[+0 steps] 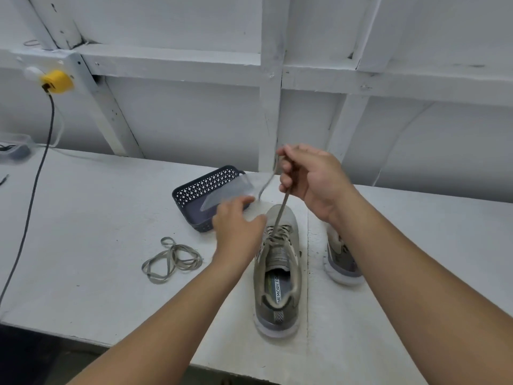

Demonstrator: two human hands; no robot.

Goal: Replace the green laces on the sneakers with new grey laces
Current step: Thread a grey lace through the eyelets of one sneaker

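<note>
A grey-green sneaker (277, 287) stands on the white table, toe pointing away from me. My right hand (311, 179) is raised above its toe and grips a lace (281, 212) that runs taut down to the eyelets. My left hand (238, 220) rests at the sneaker's left side near the laced part, fingers loosely bent; whether it holds anything I cannot make out. A second sneaker (340, 259) lies to the right, partly hidden behind my right forearm. A loose coiled lace (172, 259) lies on the table to the left.
A dark perforated basket (191, 190) with a clear plastic packet (227, 190) sits just beyond the sneaker. A black cable (30, 195) hangs from a yellow plug (57, 81) at far left. A clear container (14, 147) stands at the left edge. The table's front edge is close to me.
</note>
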